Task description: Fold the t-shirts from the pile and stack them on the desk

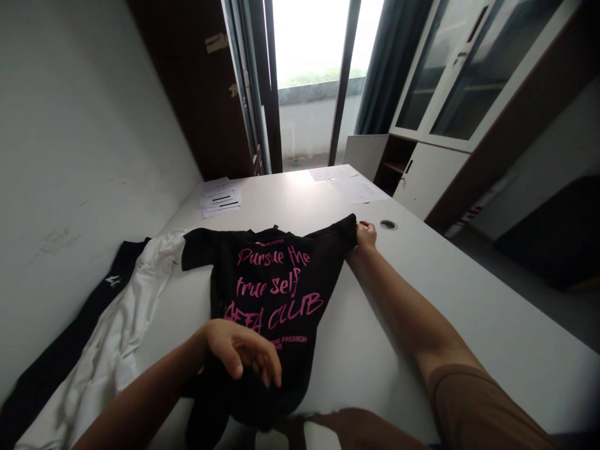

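A black T-shirt (272, 281) with pink lettering lies spread on the white table (422, 300). My right hand (365, 235) is stretched far out and pinches the end of the shirt's right sleeve. Over the shirt's lower part, near the front edge, my left hand (244, 351) rests with its fingers curled loosely downward; I cannot see whether it grips the cloth.
A white garment (126, 312) and a dark one (89, 306) lie along the wall at the left. Papers (221, 197) and more sheets (349, 181) sit at the far end. A cable hole (388, 224) is beside my right hand. A cabinet (435, 125) stands at the right.
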Demonstrator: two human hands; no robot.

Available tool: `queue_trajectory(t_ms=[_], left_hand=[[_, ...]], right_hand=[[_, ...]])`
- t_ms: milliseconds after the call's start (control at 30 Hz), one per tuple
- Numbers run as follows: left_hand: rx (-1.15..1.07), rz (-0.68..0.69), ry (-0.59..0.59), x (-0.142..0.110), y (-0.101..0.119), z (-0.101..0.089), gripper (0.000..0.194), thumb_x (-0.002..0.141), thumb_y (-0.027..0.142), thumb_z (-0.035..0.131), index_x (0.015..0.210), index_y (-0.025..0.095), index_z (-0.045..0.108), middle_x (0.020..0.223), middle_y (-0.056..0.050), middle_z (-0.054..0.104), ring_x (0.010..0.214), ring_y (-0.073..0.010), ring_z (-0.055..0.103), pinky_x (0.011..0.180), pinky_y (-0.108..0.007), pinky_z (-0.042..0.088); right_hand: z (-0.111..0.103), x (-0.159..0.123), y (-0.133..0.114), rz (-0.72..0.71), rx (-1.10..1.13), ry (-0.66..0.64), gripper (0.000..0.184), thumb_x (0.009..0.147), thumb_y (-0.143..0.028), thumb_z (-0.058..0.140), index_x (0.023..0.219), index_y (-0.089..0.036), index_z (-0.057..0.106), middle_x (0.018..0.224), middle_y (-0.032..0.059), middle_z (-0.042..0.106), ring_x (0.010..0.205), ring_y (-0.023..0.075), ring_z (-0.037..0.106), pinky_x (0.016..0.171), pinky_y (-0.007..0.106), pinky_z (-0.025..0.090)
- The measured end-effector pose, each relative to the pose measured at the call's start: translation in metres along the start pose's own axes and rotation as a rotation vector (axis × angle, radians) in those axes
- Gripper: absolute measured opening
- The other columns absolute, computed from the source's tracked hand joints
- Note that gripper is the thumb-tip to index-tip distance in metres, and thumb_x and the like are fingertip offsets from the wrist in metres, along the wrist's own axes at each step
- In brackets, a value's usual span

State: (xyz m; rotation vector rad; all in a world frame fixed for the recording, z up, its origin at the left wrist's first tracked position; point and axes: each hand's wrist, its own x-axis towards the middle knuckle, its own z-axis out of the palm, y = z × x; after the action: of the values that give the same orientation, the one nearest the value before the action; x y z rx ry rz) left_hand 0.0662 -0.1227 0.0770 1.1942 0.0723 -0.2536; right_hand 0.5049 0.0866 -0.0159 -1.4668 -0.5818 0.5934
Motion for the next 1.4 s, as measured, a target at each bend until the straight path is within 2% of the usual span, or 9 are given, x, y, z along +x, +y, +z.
queue_trajectory(t_ms=[100, 233, 333, 467, 633, 800, 900, 1167, 1400], left_hand=[[-0.019, 0.056, 0.182, -0.010, 0.001, -0.025, 0.071, 0.077, 0.053, 0.080, 0.137, 0.018, 0.063, 0.114, -0.015, 0.072, 0.103, -0.0318, 0.071, 0.093, -0.045, 0.055], [0.189, 0.182, 0.963, -0.020, 0.005, -0.087, 0.038, 0.090, 0.045, 0.066, 0.113, 0.016, 0.071, 0.108, -0.013, 0.072, 0.098, -0.0246, 0.070, 0.092, -0.040, 0.055], [0.632, 0.057, 1.375, -0.027, 0.019, -0.147, 0.025, 0.090, 0.036, 0.059, 0.102, 0.018, 0.071, 0.105, -0.009, 0.071, 0.098, -0.0235, 0.068, 0.092, -0.039, 0.055], [1.187, -0.237, 1.646, -0.044, 0.040, -0.216, 0.029, 0.094, 0.027, 0.049, 0.113, 0.019, 0.070, 0.123, -0.011, 0.068, 0.121, -0.0249, 0.061, 0.111, -0.039, 0.045], [1.200, -0.450, 1.599, -0.063, 0.048, -0.261, 0.049, 0.087, 0.034, 0.062, 0.133, 0.018, 0.064, 0.135, -0.015, 0.066, 0.130, -0.0313, 0.057, 0.114, -0.043, 0.039], [1.102, -0.571, 1.310, -0.082, 0.042, -0.275, 0.036, 0.073, 0.046, 0.074, 0.102, 0.026, 0.078, 0.104, -0.006, 0.078, 0.105, -0.0281, 0.071, 0.091, -0.030, 0.051], [1.018, -0.563, 1.254, -0.094, 0.044, -0.277, 0.033, 0.076, 0.054, 0.068, 0.088, 0.026, 0.079, 0.090, -0.004, 0.078, 0.092, -0.0257, 0.072, 0.079, -0.027, 0.051], [0.882, -0.342, 1.537, -0.115, 0.062, -0.279, 0.045, 0.083, 0.059, 0.051, 0.082, 0.019, 0.070, 0.077, -0.004, 0.071, 0.086, -0.0254, 0.066, 0.075, -0.029, 0.051], [0.658, -0.043, 1.627, -0.106, 0.082, -0.284, 0.044, 0.085, 0.052, 0.057, 0.104, 0.016, 0.073, 0.104, -0.007, 0.077, 0.101, -0.0275, 0.070, 0.091, -0.034, 0.054]], right_hand=[[-0.008, 0.002, -0.002, -0.283, -0.268, 0.050, 0.013, 0.083, -0.026, 0.057, 0.092, -0.020, 0.065, 0.091, 0.0075, 0.066, 0.087, 0.0229, 0.062, 0.091, 0.040, 0.053], [0.005, -0.010, -0.012, -0.627, -0.541, -0.060, 0.025, 0.091, -0.028, 0.050, 0.101, -0.017, 0.070, 0.107, 0.0143, 0.068, 0.107, 0.0293, 0.059, 0.107, 0.047, 0.043], [0.028, -0.018, -0.019, -0.716, -0.713, -0.304, 0.031, 0.097, -0.030, 0.046, 0.110, -0.018, 0.072, 0.116, 0.0147, 0.070, 0.113, 0.0312, 0.058, 0.108, 0.045, 0.042], [0.055, -0.016, -0.020, -0.683, -0.975, -0.580, 0.037, 0.100, -0.036, 0.048, 0.127, -0.020, 0.068, 0.129, 0.0127, 0.068, 0.122, 0.0304, 0.057, 0.106, 0.040, 0.044], [0.068, -0.011, -0.017, -0.565, -1.279, -0.684, 0.066, 0.092, -0.056, 0.064, 0.148, -0.023, 0.053, 0.141, 0.0163, 0.060, 0.128, 0.0343, 0.055, 0.098, 0.041, 0.048], [0.070, -0.003, -0.020, -0.459, -1.338, -1.008, 0.034, 0.091, -0.043, 0.065, 0.119, -0.025, 0.070, 0.117, 0.0097, 0.073, 0.107, 0.0281, 0.067, 0.084, 0.032, 0.050], [0.066, 0.007, -0.028, -0.408, -1.227, -1.158, 0.024, 0.090, -0.038, 0.065, 0.106, -0.023, 0.074, 0.106, 0.0074, 0.075, 0.095, 0.0249, 0.068, 0.078, 0.029, 0.049], [0.054, 0.039, -0.054, -0.424, -0.922, -0.708, 0.025, 0.092, -0.038, 0.055, 0.096, -0.016, 0.067, 0.093, 0.0075, 0.070, 0.084, 0.0208, 0.060, 0.072, 0.028, 0.045], [0.053, 0.051, -0.051, -0.464, -0.834, -0.665, 0.019, 0.083, -0.036, 0.059, 0.092, -0.020, 0.063, 0.076, 0.0011, 0.062, 0.071, 0.0178, 0.054, 0.066, 0.028, 0.042]])
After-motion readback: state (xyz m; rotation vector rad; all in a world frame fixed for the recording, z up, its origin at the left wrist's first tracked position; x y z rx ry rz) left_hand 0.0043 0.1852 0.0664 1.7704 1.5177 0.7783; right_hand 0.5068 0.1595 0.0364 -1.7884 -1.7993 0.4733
